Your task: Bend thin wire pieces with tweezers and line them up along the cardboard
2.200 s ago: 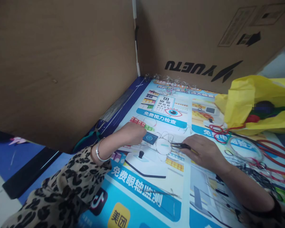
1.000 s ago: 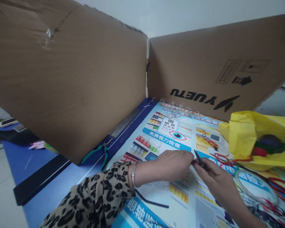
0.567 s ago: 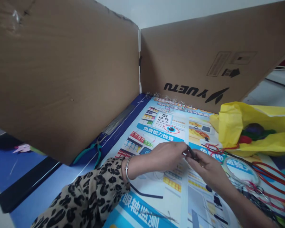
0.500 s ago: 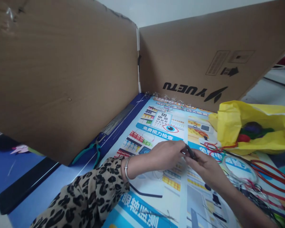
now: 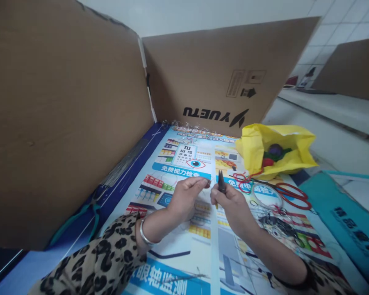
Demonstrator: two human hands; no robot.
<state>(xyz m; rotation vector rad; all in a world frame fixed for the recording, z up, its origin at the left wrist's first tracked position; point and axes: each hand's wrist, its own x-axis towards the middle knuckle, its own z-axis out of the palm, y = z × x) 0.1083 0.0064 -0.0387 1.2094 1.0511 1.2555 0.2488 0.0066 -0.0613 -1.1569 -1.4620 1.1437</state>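
My right hand (image 5: 232,207) is wrapped around a small pair of pliers (image 5: 221,182), its dark pointed jaws facing up and away from me. A short bit of yellow handle shows below the fist. Just to the left, my left hand (image 5: 187,196) is closed in a pinch, thumb against fingers. Whatever lies between those fingertips is too small to name. The two hands are a short gap apart above the printed poster (image 5: 199,254). A few thin wires (image 5: 184,278) lie on the poster nearer me.
Cardboard panels (image 5: 64,123) stand at the left and back. Teal-handled pliers (image 5: 94,217) and a bundle of straight wires (image 5: 123,166) lie at left. To the right are a yellow bag (image 5: 255,151) with yarn balls, red-handled scissors (image 5: 295,196) and a teal box (image 5: 341,225).
My hands have moved apart; before, they met at the pliers. The pliers' jaws now point upward in my right hand. The view has turned to the right.
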